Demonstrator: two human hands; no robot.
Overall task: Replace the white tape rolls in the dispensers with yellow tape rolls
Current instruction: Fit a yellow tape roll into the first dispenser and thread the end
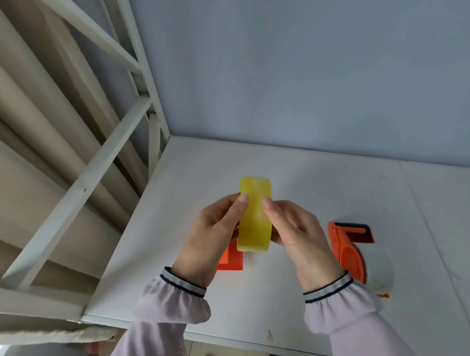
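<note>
A yellow tape roll (pixel 254 228) is held upright, edge-on to me, above the white table (pixel 324 183). My left hand (pixel 214 231) grips its left side, thumb on the outer band. My right hand (pixel 296 234) holds the right side, thumb pressed on the band near the top. An orange dispenser (pixel 348 248) lies on the table to the right, with a white tape roll (pixel 382 275) seated in it. Part of a second orange dispenser (pixel 231 257) shows under my left hand, mostly hidden.
A white metal frame (pixel 111 153) rises along the table's left edge. A pale blue wall (pixel 317 72) stands behind the table. The table's front edge (pixel 218 337) runs close to my body, with shoes visible on the floor below.
</note>
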